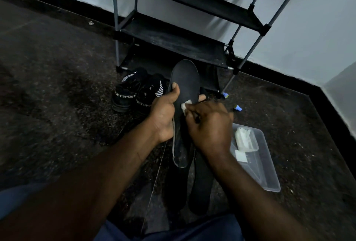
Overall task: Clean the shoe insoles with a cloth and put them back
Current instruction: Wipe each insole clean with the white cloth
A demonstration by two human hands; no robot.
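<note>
Insole held mid-frame above floor, in front of shoe rack. Long axis runs near-to-far: rounded toe end points away toward rack, heel end toward person. Dark top face toward camera.

Left hand grips insole at midsection, thumb on face at left edge, fingers wrapped behind.

Right hand curled, pinching white cloth against insole face.

Another insole flat on floor below, same lengthwise heading.

Black shoes left of insole. Clear tray at right.
</note>
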